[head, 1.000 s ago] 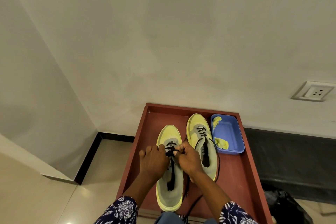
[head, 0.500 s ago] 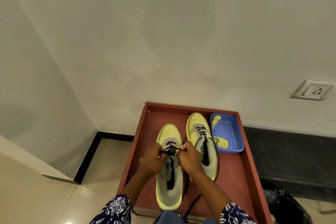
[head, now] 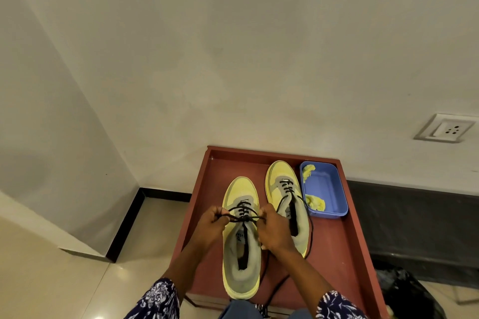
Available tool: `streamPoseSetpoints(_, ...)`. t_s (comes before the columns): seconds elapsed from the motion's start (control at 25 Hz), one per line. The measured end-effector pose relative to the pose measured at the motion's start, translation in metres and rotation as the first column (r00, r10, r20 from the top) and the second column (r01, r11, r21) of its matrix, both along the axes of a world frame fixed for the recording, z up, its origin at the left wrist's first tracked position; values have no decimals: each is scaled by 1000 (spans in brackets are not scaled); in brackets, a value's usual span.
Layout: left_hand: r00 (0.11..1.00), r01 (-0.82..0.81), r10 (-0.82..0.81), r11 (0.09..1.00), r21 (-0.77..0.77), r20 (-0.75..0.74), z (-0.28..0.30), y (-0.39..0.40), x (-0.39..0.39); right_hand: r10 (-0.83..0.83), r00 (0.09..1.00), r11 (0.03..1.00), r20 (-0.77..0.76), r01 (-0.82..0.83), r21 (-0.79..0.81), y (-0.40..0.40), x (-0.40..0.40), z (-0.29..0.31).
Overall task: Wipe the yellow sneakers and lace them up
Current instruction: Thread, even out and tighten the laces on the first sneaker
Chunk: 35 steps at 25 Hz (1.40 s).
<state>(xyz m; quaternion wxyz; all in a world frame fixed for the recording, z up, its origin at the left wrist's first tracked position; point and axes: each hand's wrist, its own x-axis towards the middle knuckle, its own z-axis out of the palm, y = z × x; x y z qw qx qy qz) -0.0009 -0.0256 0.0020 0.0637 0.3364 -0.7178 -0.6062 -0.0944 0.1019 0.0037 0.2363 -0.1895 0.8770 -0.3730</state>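
Both hands' fingers clenched on black lace (head: pixel 243 217) ends: left hand (head: pixel 211 225), right hand (head: pixel 273 230), over near sneaker (head: pixel 241 261).

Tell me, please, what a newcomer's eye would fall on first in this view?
Most striking are the two hands, left hand and right hand, pulling a black lace taut across the near yellow sneaker in the middle of the red-brown tray. Just beyond stands the second sneaker, its laces hanging loose. Beside it sits a blue tub holding yellow cloth.
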Motion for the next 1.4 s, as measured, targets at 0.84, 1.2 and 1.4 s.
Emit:
streamPoseSetpoints(0.84,940,315,-69,547,-775,333,-18,-13,16,4,999,1000,-51,-5,-19,6,-11,4)
streamPoseSetpoints(1.2,951,264,-308,760,-594,28,-21,-12,13,130,984,989,-121,-137,-50,3,-8,6)
streamPoseSetpoints(1.4,969,211,-246,761,-614,28,-21,-19,17,-48,998,994,-50,43,-100,7,-7,7)
